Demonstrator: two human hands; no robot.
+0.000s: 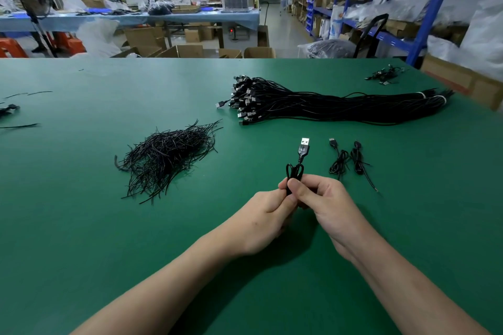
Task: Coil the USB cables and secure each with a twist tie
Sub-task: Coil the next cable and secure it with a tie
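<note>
Table point(81, 226): green surface; carries every item below.
Bundle point(340, 106): straight black USB cables, far right of centre; plugs face left, right end banded white.
Ties point(166, 158): loose black heap, left of centre, near the bundle's plug end.
Left hand point(264, 220): fingers curled, pinching the cable's coil.
Right hand point(324, 204): thumb and fingers curled, pinching the same coil; touches the left hand.
Coils point(339, 162): two, side by side on the table, just right of the cable.
Cable point(303, 149): held between both hands at centre; loops and plug project beyond the fingertips.
</note>
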